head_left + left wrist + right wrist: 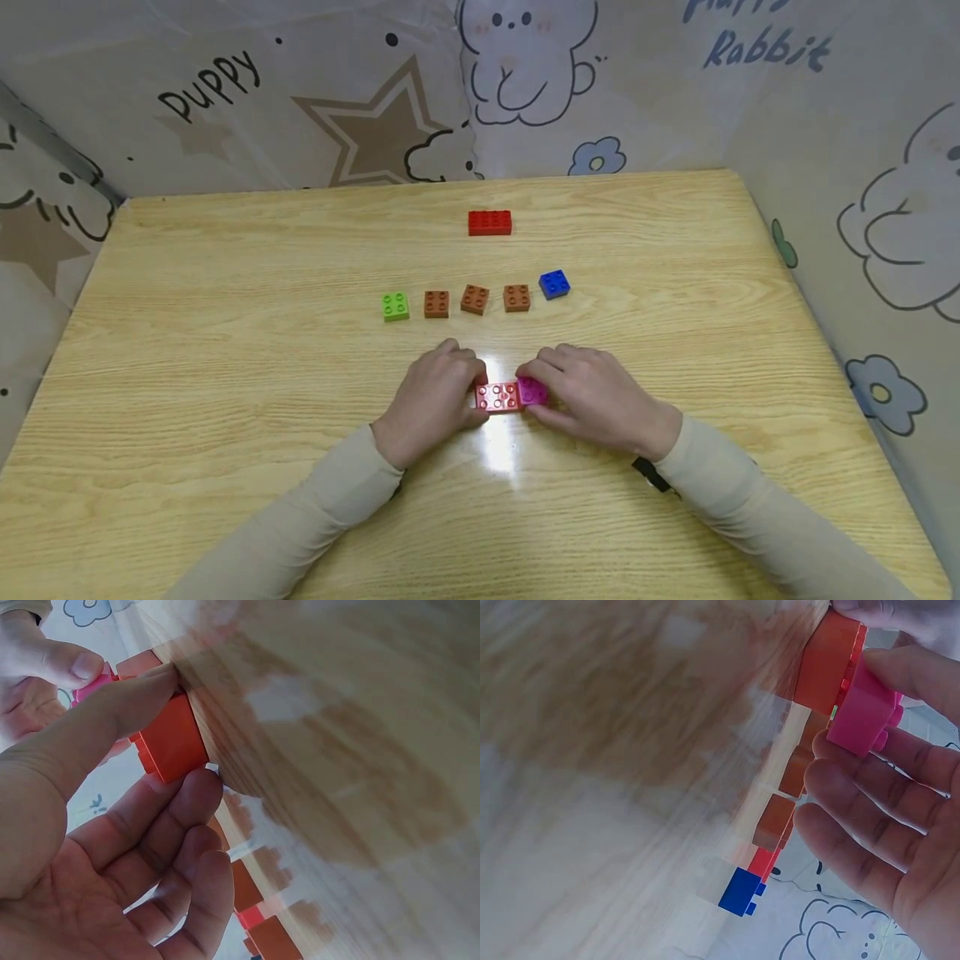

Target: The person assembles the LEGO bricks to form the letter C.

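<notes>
My left hand pinches the left end of a red building brick between thumb and fingers. That brick rests on the table with its studs up. At its right end a pink four-stud brick is pinched by my right hand, thumb on the near side and fingers on the far side. In the right wrist view, the pink brick sits at stud level over the end of the red brick; whether it is pressed fully down I cannot tell.
Beyond the hands runs a row of small bricks: a lime green one, three brown ones, the middle brown brick turned slightly, and a blue one. Farther back lies another red brick. Patterned sheets border the wooden table.
</notes>
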Demonstrator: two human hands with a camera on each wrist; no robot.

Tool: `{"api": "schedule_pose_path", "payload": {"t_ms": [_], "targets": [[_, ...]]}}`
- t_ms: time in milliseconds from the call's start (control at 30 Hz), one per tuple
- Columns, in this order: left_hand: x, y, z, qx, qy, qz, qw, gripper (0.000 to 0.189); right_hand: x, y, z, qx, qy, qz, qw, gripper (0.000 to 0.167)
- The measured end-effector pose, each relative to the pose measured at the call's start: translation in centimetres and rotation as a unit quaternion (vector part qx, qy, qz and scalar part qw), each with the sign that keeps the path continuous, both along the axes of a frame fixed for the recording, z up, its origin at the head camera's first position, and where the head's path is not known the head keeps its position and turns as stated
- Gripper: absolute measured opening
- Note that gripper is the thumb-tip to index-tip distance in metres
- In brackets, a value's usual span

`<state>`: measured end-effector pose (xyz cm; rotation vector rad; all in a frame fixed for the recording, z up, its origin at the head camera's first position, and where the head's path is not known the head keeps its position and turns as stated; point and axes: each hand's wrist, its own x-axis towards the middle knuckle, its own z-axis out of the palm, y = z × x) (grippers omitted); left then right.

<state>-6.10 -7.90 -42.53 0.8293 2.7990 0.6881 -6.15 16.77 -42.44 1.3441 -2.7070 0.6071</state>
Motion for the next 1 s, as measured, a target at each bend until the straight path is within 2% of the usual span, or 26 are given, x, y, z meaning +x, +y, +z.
{"api": "schedule_pose_path", "payload": {"t_ms": [267,767,1000], "targets": [[-0.1,0.1,-0.1,-0.002,-0.001,-0.001,1.0,0.032,0.0,-0.2,0.2,0.017,0.002,-0.004,0.9998,0.036],[-0.1,0.1,-0.2,-0.002,0.008,-0.004,1.0,0.035,-0.2,-1.0,0.4,0.049,0.036,0.007,0.9981,0.033],[-0.1,0.1,-0.2,0.001,0.015,-0.003,0.9999,0.033,-0.5,-1.4,0.9,0.079,0.042,0.015,0.9959,0.029]]}}
